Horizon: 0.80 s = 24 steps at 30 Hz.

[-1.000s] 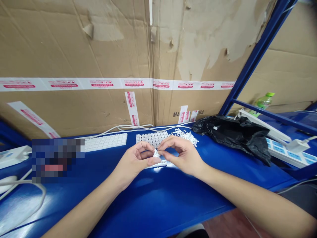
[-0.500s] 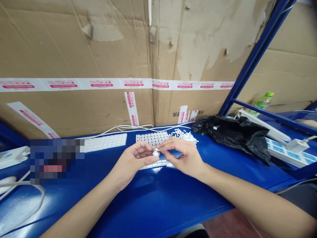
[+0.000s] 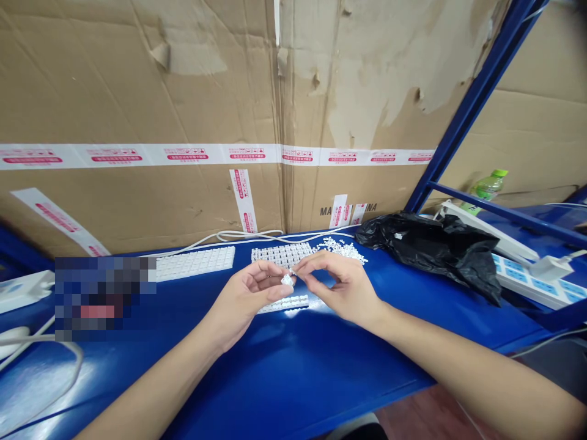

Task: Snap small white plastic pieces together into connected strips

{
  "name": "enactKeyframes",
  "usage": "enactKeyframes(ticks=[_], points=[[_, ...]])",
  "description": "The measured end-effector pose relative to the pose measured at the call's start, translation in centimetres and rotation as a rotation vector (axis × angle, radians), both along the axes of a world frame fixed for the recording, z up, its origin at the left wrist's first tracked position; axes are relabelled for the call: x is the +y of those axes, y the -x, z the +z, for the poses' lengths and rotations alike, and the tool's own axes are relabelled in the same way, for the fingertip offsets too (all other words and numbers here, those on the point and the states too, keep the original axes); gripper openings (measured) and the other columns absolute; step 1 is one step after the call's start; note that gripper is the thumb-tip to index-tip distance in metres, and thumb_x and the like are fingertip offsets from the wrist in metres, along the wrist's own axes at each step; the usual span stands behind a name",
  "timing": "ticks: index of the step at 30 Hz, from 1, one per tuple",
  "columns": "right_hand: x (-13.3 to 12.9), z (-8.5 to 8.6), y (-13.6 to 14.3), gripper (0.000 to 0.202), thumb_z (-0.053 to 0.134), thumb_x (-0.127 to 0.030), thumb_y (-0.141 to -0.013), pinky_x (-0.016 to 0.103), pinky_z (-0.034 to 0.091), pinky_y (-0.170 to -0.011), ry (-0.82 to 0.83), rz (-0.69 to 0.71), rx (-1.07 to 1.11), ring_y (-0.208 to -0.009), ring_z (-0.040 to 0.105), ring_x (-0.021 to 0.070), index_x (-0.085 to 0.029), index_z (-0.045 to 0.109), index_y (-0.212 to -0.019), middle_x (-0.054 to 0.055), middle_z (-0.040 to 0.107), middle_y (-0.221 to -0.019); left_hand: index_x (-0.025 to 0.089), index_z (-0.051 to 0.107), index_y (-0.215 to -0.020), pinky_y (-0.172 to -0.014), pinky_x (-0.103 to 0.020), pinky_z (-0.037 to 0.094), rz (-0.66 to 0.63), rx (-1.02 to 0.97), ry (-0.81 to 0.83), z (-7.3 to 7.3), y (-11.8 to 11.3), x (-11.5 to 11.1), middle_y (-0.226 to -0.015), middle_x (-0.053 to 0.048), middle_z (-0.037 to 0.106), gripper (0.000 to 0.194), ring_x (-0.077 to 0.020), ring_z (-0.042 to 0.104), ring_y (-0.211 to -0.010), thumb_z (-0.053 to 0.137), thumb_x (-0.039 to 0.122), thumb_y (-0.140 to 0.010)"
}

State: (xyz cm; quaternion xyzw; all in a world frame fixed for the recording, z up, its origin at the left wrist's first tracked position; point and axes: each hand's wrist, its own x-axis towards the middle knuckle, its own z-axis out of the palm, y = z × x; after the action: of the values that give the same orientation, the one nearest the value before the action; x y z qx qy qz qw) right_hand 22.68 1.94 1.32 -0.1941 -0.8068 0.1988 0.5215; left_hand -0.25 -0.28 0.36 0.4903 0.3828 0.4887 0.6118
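Over the blue table, my left hand [image 3: 251,292] is closed, pinching a small white plastic piece [image 3: 287,280] between thumb and fingers. My right hand [image 3: 342,284] is closed too, its thumb and forefinger drawn together at a tiny white part [image 3: 293,272] close beside that piece. How the two parts touch is too small to make out. Beneath the hands lies a short row of white pieces [image 3: 293,302], partly covered by my left hand. Just behind stands a block of white pieces in rows [image 3: 282,253], and a heap of loose small white parts [image 3: 342,249] lies to its right.
Another white block of rows [image 3: 197,261] lies at the back left. A black plastic bag [image 3: 426,244] and a white power strip [image 3: 536,284] are on the right. White cable [image 3: 247,234] runs along the cardboard wall [image 3: 183,201]. A blurred patch [image 3: 101,299] hides something left.
The small white piece in my left hand has turned a little, and my right fingertips have shifted slightly up from it. My arms stay almost in place.
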Motion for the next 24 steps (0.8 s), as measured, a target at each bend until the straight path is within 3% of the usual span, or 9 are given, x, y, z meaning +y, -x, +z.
enactKeyframes(ticks=[6, 13, 24], points=[[-0.23, 0.24, 0.08, 0.016, 0.067, -0.01, -0.104, 0.038, 0.067, -0.091, -0.085, 0.023, -0.053, -0.1, 0.08, 0.0207, -0.024, 0.074, -0.11, 0.008, 0.082, -0.105, 0.02, 0.066, -0.082, -0.09, -0.031, 0.06, 0.011, -0.03, -0.003, 0.22, -0.13, -0.01, -0.105, -0.003, 0.078, 0.038, -0.0187, 0.074, -0.096, 0.102, 0.023, -0.071], [-0.28, 0.35, 0.26, 0.018, 0.072, -0.012, -0.102, 0.04, 0.067, -0.092, -0.205, -0.052, -0.053, -0.103, 0.078, 0.0224, -0.024, 0.072, -0.116, 0.008, 0.08, -0.107, 0.019, 0.062, -0.078, -0.087, -0.031, 0.059, 0.012, -0.036, 0.016, 0.4, -0.29, -0.06, -0.1, -0.002, 0.075, 0.042, -0.018, 0.072, -0.093, 0.102, 0.024, -0.068], [-0.09, -0.42, -0.04, 0.026, 0.067, -0.012, -0.105, 0.039, 0.068, -0.093, -0.26, -0.046, -0.139, -0.107, 0.077, 0.0234, -0.026, 0.068, -0.127, 0.01, 0.079, -0.114, 0.019, 0.061, -0.074, -0.082, -0.029, 0.056, 0.004, 0.018, -0.035, 0.35, -0.35, -0.37, -0.094, -0.001, 0.07, 0.04, -0.0164, 0.066, -0.088, 0.101, 0.024, -0.071]])
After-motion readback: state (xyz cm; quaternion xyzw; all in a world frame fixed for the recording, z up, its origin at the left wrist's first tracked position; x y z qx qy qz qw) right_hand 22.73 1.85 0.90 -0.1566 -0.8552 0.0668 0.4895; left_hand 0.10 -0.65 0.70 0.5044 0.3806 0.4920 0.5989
